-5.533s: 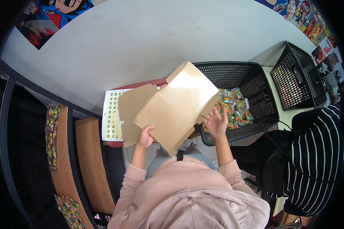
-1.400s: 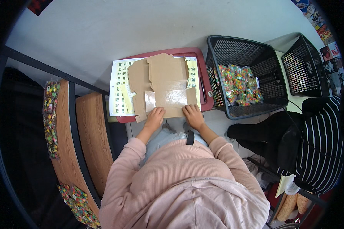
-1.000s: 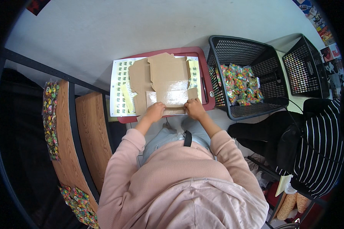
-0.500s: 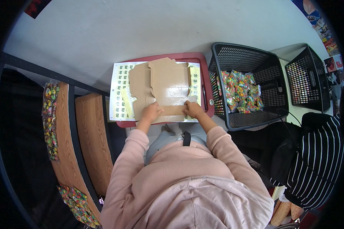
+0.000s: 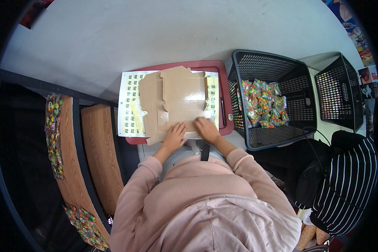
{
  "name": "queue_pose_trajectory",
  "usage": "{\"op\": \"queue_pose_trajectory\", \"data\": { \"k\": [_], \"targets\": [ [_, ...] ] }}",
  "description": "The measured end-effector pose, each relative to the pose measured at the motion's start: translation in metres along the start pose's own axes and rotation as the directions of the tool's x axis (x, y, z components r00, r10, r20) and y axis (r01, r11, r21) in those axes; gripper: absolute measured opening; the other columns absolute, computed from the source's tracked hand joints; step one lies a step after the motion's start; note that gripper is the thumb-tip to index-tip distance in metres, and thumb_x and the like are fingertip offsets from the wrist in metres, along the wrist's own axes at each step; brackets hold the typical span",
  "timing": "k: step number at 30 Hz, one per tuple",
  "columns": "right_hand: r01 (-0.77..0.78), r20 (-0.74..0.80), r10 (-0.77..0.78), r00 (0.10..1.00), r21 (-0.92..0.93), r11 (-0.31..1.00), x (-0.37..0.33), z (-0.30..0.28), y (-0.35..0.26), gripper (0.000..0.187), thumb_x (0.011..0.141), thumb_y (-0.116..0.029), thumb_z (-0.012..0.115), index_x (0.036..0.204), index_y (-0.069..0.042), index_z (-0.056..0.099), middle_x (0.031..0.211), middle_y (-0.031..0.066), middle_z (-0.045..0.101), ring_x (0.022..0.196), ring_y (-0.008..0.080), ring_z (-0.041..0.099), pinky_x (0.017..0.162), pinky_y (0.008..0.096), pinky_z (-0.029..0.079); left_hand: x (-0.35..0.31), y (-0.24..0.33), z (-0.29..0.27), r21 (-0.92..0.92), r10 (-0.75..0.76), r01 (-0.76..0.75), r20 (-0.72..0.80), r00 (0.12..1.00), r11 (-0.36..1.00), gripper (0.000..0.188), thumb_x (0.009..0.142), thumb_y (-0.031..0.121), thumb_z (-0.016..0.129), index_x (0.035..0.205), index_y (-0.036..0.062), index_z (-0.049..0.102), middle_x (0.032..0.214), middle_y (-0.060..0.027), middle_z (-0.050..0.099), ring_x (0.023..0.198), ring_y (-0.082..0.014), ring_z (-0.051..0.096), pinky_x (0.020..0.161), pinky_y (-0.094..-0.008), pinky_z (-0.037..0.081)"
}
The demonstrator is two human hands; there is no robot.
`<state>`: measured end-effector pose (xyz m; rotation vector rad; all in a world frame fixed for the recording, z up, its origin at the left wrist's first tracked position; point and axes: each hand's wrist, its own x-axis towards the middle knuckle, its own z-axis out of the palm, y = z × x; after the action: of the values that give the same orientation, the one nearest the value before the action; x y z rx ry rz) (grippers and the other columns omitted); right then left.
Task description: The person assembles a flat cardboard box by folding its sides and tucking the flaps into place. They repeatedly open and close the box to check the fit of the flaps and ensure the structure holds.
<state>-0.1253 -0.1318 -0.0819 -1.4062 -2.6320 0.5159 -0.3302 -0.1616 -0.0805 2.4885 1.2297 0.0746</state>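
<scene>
While working with a black basket (image 5: 273, 143) of colourful packets (image 5: 262, 103) right of the grip and a smaller basket (image 5: 345, 90) beyond, am pressing left hand (image 5: 176, 137), fingers spread, and right hand (image 5: 206, 128), curled (unable to tell if pinching), onto the near edge of a cardboard blank (image 5: 185, 96). Am leaving red tabletop (image 5: 225, 80) showing ahead-right, with the brown, creased, part-glossy blank lying open beneath and ahead of the grip.

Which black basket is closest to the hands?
The basket just right of the red surface, with colourful bags inside. It's nearer the right hand; the other basket stands farther right.
</scene>
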Motion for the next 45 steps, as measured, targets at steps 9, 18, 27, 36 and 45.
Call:
{"op": "queue_pose_trajectory", "data": {
  "k": [9,18,27,36,45],
  "targets": [
    [0.127,0.179,-0.123,0.976,-0.015,0.992,-0.022,0.014,-0.02,0.081,0.077,-0.06,0.035,0.133,-0.005,0.014,0.139,0.0118,0.013,0.128,0.0283,0.012,0.102,0.0441,0.011,-0.003,0.01,-0.005,-0.032,-0.099,0.103,0.122,0.988,0.994,0.083,0.07,0.047,0.056,0.132,0.0072,0.018,0.139,-0.0097,0.011,0.129,-0.0261,0.008,0.1,-0.05,0.01],
    [0.149,0.208,-0.129,0.97,-0.084,0.985,-0.021,0.013,-0.019,0.084,0.075,-0.061,0.037,0.133,-0.005,0.015,0.139,0.0117,0.014,0.128,0.0278,0.011,0.102,0.0442,0.011,-0.004,0.003,0.0,-0.027,-0.083,0.088,0.147,0.986,0.996,0.082,0.07,0.05,0.055,0.134,0.0154,0.016,0.14,-0.0077,0.007,0.129,-0.0267,0.004,0.098,-0.0558,0.006],
    [0.057,0.186,-0.019,0.982,-0.202,0.978,-0.03,0.012,-0.03,0.084,0.073,-0.064,0.036,0.134,-0.011,0.013,0.14,0.0095,0.009,0.129,0.0265,0.009,0.101,0.0478,0.01,-0.008,0.014,-0.001,0.07,-0.182,0.177,0.067,0.981,0.982,0.082,0.067,0.055,0.055,0.133,0.0267,0.018,0.14,-0.0095,0.003,0.127,-0.036,0.0,0.095,-0.0605,0.004],
    [-0.019,0.203,0.03,0.979,-0.056,0.998,-0.027,0.015,-0.029,0.082,0.074,-0.062,0.038,0.134,-0.012,0.015,0.139,0.0129,0.011,0.127,0.0297,0.013,0.1,0.0507,0.012,-0.006,0.01,0.007,0.052,-0.229,0.225,0.109,0.967,0.973,0.078,0.068,0.055,0.054,0.132,0.0278,0.02,0.138,-0.0149,0.004,0.126,-0.0384,0.001,0.096,-0.0588,0.002],
    [-0.021,-0.278,-0.028,0.96,-0.174,0.985,-0.004,-0.018,-0.041,0.045,0.065,-0.014,0.057,0.108,-0.005,0.048,0.113,0.0139,0.046,0.11,0.0267,0.041,0.095,0.0414,0.028,0.016,-0.005,-0.029,0.007,-0.13,0.132,-0.124,0.984,0.991,0.052,0.066,0.025,0.065,0.111,0.0105,0.044,0.104,-0.0124,0.047,0.105,-0.0249,0.042,0.091,-0.0405,0.031]
  ]
}}
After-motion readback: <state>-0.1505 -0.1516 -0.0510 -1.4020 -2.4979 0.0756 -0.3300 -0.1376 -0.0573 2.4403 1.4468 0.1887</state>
